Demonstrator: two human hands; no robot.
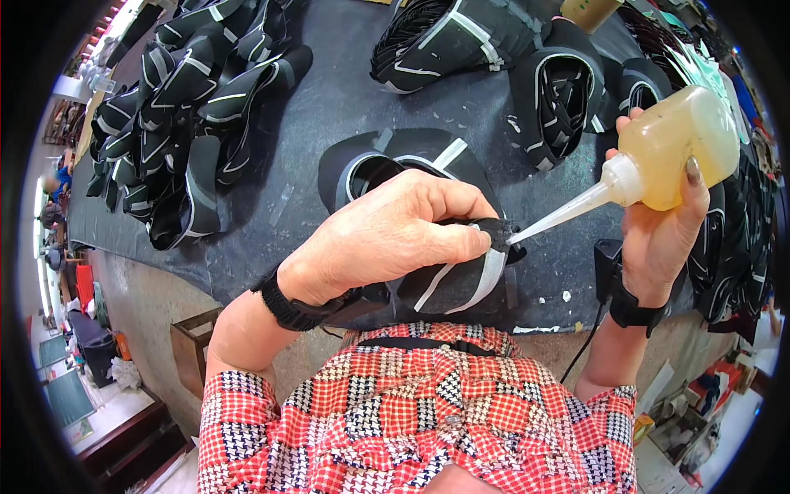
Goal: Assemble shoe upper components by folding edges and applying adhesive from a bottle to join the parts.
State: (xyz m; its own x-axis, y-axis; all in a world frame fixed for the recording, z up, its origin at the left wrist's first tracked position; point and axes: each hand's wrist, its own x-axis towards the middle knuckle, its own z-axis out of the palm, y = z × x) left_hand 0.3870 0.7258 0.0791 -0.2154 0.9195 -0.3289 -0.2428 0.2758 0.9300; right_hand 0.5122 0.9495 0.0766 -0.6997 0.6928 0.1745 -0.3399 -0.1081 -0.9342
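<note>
My left hand (395,235) pinches the edge of a black fabric shoe upper (444,284) with pale grey strips, near the table's front edge. Part of the upper is hidden under that hand. My right hand (662,239) is wrapped round a translucent squeeze bottle (679,148) of yellowish liquid, tilted with its long tapered nozzle pointing left. The nozzle's tip meets, or nearly meets, the pinched edge beside my left fingertips. Just beyond my left hand, black pieces with light trim (370,169) belong to the same upper or lie against it; I cannot tell which.
A dark worktable (271,173) spreads before me, marked with whitish specks. A heap of black uppers (177,107) lies at the far left. Stacked uppers (448,41) and more bundles (559,90) lie at the back and right. A wooden box (193,346) stands on the floor.
</note>
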